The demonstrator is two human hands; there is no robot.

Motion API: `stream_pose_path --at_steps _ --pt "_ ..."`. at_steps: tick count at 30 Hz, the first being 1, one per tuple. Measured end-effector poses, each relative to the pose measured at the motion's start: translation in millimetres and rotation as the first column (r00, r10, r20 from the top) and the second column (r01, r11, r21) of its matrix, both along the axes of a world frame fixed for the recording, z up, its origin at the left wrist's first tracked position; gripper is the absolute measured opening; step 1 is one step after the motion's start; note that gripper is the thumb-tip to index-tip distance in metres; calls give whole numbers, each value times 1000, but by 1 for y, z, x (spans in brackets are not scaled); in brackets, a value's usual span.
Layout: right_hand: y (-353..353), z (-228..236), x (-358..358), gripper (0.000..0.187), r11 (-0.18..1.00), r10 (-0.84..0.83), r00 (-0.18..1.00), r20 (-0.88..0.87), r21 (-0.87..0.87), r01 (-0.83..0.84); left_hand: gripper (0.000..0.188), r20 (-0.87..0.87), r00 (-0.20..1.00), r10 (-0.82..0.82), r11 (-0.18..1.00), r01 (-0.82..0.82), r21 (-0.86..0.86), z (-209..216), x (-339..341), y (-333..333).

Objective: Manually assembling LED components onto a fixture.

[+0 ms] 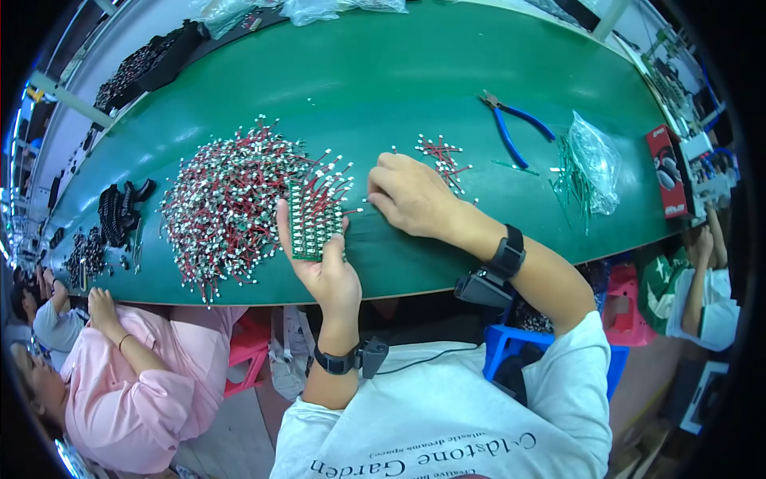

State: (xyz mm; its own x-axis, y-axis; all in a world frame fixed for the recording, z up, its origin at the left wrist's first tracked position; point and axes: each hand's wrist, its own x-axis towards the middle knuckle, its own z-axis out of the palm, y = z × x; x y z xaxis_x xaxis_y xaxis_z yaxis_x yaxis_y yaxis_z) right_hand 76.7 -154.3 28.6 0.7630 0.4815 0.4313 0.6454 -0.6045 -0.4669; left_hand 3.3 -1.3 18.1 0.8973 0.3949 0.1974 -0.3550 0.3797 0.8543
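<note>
L hand [333,275] grips PCB panel [313,231], apparently part-done, wires [325,190] mainly far end; R hand [415,195] curled, grip unclear; lg. lead pile [227,207] by bench [391,259] near edge.

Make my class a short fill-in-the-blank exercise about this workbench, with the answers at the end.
1. The left hand holds a ____ panel of small circuit boards.
2. The large heap of wired connectors lies to the ____ of the right hand.
3. The handles of the diagonal cutters are ____.
4. A clear plastic bag lies between the cutters and the ____ box.

Missing words: green; left; blue; red.
</note>
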Motion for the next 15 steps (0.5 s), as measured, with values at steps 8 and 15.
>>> stream_pose_path --at_steps 8,15 --pt "-10 19 -1 14 953 96 979 -179 301 -39 81 -28 1000 -2 1000 2 -19 1 1 1" --pt "7 48 -40 18 848 261 965 19 473 -239 73 3 1000 16 980 -16 198 -6 1 -4"
